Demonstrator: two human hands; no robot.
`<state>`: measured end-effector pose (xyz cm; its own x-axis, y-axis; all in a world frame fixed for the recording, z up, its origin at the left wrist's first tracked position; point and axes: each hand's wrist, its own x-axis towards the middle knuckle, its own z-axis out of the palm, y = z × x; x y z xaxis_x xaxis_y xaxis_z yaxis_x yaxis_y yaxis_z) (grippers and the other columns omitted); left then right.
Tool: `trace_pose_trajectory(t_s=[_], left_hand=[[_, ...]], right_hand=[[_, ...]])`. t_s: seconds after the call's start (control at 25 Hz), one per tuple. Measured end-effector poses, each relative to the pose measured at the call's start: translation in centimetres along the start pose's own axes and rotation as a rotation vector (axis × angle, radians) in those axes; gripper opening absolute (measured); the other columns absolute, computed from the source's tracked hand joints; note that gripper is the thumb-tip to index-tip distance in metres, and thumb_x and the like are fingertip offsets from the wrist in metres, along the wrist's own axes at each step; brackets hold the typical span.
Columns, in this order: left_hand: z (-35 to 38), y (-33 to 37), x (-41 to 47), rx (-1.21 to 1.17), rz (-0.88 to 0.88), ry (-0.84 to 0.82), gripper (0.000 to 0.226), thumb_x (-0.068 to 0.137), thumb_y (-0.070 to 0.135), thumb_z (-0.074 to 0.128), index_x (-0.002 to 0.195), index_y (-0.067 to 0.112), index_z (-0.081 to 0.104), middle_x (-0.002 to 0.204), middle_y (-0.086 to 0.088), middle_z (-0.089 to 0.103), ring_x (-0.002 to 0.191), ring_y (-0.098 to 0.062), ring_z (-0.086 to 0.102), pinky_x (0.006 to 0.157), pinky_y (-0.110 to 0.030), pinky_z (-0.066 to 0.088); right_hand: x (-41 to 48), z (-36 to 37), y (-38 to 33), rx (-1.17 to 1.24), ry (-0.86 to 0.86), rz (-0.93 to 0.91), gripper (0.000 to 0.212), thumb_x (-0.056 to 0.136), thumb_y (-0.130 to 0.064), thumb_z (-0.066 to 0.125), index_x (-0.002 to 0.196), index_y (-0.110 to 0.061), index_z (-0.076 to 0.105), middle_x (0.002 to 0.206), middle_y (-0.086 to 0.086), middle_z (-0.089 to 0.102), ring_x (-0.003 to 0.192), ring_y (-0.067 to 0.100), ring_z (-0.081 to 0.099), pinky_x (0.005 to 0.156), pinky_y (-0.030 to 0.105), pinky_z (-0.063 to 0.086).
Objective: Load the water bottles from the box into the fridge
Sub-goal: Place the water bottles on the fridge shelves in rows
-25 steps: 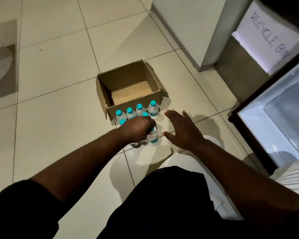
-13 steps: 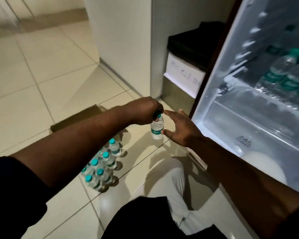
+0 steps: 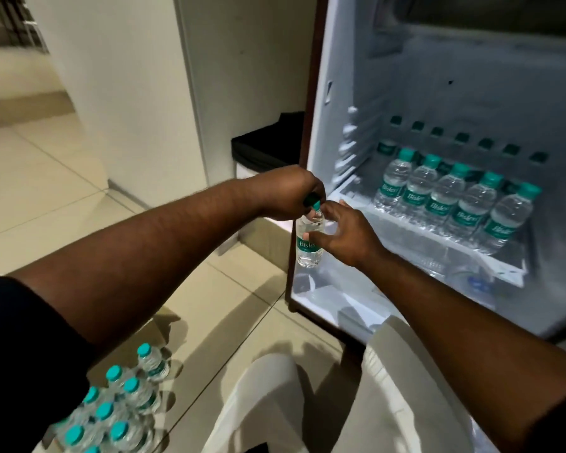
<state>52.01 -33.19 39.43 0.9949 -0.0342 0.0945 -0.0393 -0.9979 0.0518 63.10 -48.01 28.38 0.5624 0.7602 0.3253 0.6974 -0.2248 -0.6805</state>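
My left hand [image 3: 288,194] grips a small clear water bottle [image 3: 308,246] by its green cap, holding it upright in the air at the open fridge's [image 3: 317,93] left edge. My right hand [image 3: 343,233] wraps its fingers around the bottle's body. Inside the fridge, a shelf [image 3: 406,223] carries a front row of several bottles [image 3: 448,201] with green caps and a second row behind them. Several more bottles [image 3: 121,407] stand on the floor at lower left. A corner of the cardboard box [image 3: 164,322] shows below my left forearm.
A black-lidded bin [image 3: 268,148] with a white front stands between the fridge and a white wall [image 3: 128,93]. The floor is pale tile [image 3: 46,178]. My knees in light trousers [image 3: 275,403] fill the bottom centre, close to the fridge's lower edge.
My left hand lifted one bottle from the floor group and carried it right to the fridge. My right hand closed onto its body. My view swung from the box to the fridge.
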Motion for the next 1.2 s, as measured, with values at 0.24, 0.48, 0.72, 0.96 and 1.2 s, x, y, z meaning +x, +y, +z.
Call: trace_pose_trajectory(t_s=[0.24,0.48,0.72,0.96,1.2], left_hand=[[-2.6,0.7,4.1,-0.103,0.021,0.114,0.076,0.095,0.048,0.064,0.158,0.025,0.028,0.163,0.001,0.033,0.146,-0.022,0.038,0.116,-0.040,0.036],[-1.8,0.2,7.1,0.015,0.006,0.049,0.106,0.088,0.077,0.048,0.163,0.018,0.001,0.170,-0.004,-0.002,0.156,-0.021,-0.001,0.124,-0.038,0.011],[-0.8,-1.1,11.2,0.123,0.000,0.014,0.117,0.084,0.085,0.041,0.161,0.011,-0.006,0.169,-0.009,-0.009,0.156,-0.024,-0.009,0.127,-0.043,0.007],[-0.1,-1.5,16.4,0.142,0.005,0.067,0.123,0.080,0.090,0.039,0.160,0.010,-0.010,0.168,-0.011,-0.014,0.155,-0.025,-0.013,0.116,-0.033,-0.009],[1.5,-1.8,19.3,0.131,-0.047,0.092,0.126,0.078,0.091,0.039,0.160,0.009,-0.010,0.168,-0.013,-0.015,0.155,-0.028,-0.015,0.123,-0.039,-0.006]], right_hand=[[2.1,-6.2,-0.2,0.053,0.216,0.060,0.050,0.075,-0.042,0.087,0.118,-0.029,0.066,0.113,-0.013,0.069,0.104,0.003,0.064,0.087,0.023,0.050],[5.9,-12.0,0.0,0.139,0.382,0.082,0.050,0.075,-0.032,0.089,0.119,-0.021,0.067,0.109,-0.010,0.073,0.100,0.004,0.068,0.086,0.025,0.053],[11.4,-16.4,0.6,0.213,0.505,0.127,0.044,0.078,-0.025,0.087,0.116,-0.019,0.066,0.105,-0.008,0.074,0.095,0.007,0.070,0.086,0.029,0.055],[17.2,-19.9,2.8,0.057,0.582,0.195,0.046,0.076,-0.035,0.086,0.117,-0.022,0.068,0.107,-0.005,0.073,0.098,0.013,0.068,0.087,0.031,0.054],[20.5,-21.3,8.5,-0.155,0.490,0.295,0.070,0.078,-0.045,0.084,0.137,-0.016,0.057,0.131,0.004,0.065,0.110,0.017,0.061,0.090,0.027,0.046]])
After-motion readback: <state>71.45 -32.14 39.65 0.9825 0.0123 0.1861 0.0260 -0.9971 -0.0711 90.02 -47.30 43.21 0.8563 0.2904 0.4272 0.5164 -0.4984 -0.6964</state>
